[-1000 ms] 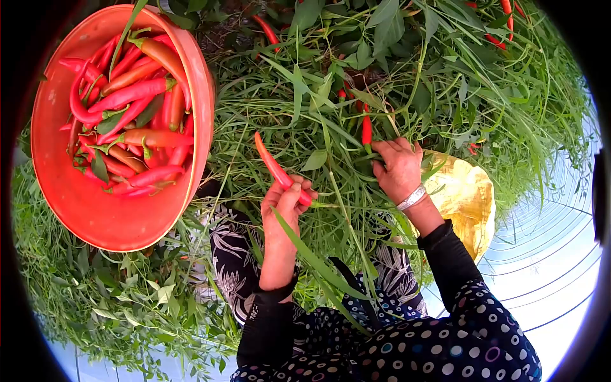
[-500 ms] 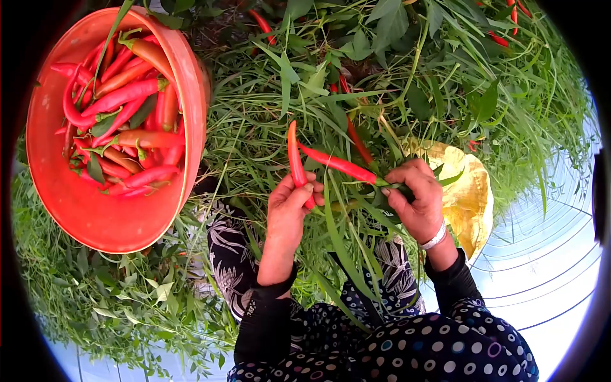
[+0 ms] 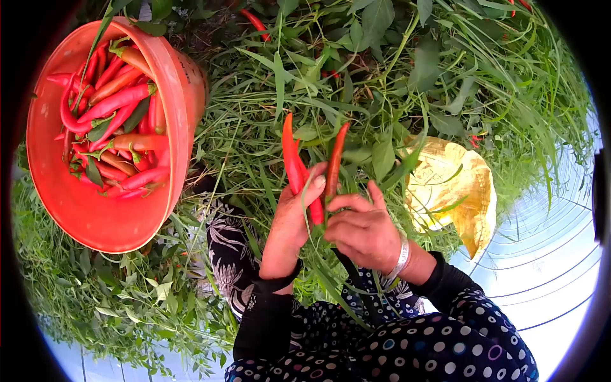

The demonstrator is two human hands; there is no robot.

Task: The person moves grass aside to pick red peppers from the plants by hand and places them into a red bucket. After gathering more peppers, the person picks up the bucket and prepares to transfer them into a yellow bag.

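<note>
My left hand is closed around bright red chili peppers, apparently two lying together with their tips pointing up. Close beside it, my right hand grips the lower end of a darker, brownish-red chili pepper, which stands almost upright against the left thumb. The stem ends of the peppers are partly hidden by the fingers. To the left, a tilted orange-red bucket holds a heap of red and brownish chili peppers, with a few green leaves among them.
Dense grass and pepper plants surround the hands, and a red chili shows among leaves at the top. A yellow sack lies to the right, near pale sheeting with dark curved lines.
My right hand has moved left to my left hand and now holds a darker chili pepper. The red pepper it gripped before is now apparently with the other one in my left hand.
</note>
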